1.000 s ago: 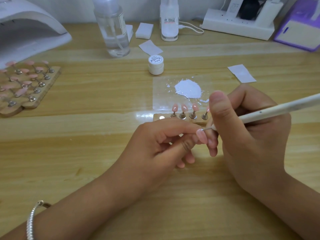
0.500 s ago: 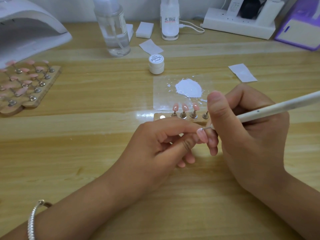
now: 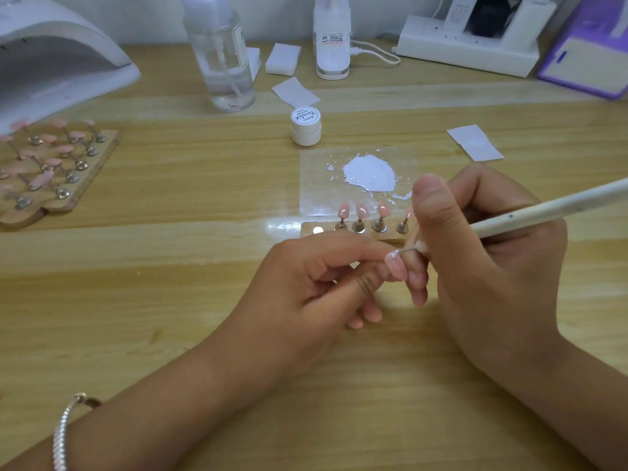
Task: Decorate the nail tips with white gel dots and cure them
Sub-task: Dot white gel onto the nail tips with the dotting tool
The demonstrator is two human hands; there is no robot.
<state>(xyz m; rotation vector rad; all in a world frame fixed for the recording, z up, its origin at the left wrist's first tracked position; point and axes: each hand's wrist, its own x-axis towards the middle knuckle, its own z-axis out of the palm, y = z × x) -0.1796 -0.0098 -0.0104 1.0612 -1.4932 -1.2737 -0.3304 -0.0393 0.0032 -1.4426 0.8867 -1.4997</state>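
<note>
A white dab now shows at the far end of the pink nail tip (image 3: 396,269), where the dotting tool (image 3: 550,207) touches, so dotting has begun; the left hand (image 3: 306,283) pinches the tip just above the desk (image 3: 170,266); the right hand (image 3: 486,266) pinches the tool pen-fashion, thumb upright.

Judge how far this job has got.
Done: white gel is laid out on the clear sheet. In hand: the left hand pinches a pink nail tip while the right hand dabs white onto it with the dotting tool. Left: the four tips on the stand look plain, and the lamp waits.
</note>
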